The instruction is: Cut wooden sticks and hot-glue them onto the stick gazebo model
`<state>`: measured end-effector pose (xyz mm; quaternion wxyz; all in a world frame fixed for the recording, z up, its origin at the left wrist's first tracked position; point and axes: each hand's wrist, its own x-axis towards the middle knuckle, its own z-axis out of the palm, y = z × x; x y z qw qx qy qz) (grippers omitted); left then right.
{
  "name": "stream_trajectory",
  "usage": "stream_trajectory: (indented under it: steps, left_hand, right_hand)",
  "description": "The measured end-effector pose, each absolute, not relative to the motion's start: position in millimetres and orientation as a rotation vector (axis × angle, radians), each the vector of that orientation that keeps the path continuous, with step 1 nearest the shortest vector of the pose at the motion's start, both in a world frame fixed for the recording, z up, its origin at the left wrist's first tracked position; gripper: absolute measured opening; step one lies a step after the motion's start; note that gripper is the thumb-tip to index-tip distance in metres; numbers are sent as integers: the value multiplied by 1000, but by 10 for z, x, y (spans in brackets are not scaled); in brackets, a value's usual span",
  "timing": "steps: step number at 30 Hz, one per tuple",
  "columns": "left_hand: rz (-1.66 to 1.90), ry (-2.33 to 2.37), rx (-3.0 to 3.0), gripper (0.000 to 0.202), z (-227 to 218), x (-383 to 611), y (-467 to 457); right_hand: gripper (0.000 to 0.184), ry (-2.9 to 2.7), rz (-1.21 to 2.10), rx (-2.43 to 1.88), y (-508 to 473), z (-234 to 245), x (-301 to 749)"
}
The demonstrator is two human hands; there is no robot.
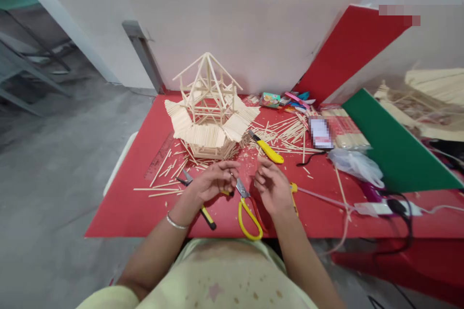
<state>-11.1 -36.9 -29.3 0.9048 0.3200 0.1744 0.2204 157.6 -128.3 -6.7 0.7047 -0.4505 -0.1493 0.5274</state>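
My left hand (pixel 216 182) hovers over the red board, fingers loosely bent and apart, with no object visible in it. Facing it, my right hand (pixel 271 186) is half curled, its fingers apart, and it too shows nothing held. Between and below them lie scissors (pixel 250 219) with a yellow handle loop. Pliers (pixel 207 217) with black-and-yellow grips are partly hidden under my left hand. Just beyond my hands stands a model pavilion (pixel 208 106) of thin wooden sticks, with an open roof frame and slatted lower eaves. A yellow utility knife (pixel 268 149) rests right of it.
Loose wooden sticks (pixel 286 133) are scattered around the model. A yellow glue gun (pixel 294 190), partly behind my right hand, trails a cord to a power strip (pixel 377 209). At right are a phone (pixel 321 133), a plastic bag (pixel 357 166) and a green board (pixel 391 149). White panels (pixel 232 24) stand behind.
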Motion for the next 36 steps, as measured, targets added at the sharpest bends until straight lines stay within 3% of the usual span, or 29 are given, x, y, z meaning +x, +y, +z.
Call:
stream_trajectory:
  steps: [8, 15, 25, 36]
  left_hand:
    - [640, 475, 604, 29, -286, -85, -384]
    - [795, 485, 567, 29, -254, -22, -147]
    - [909, 408, 444, 28, -262, 93, -230]
    - [908, 507, 461, 32, -251, 65, -253]
  right_hand:
    - [24, -444, 1250, -1038, -1419, -121, 1411]
    - [37, -984, 957, -1178, -1225, -80, 1296]
    - [43, -1207, 654, -1237, -914, -79, 1184]
    - [46, -1280, 637, -1256, -829, -93, 1178]
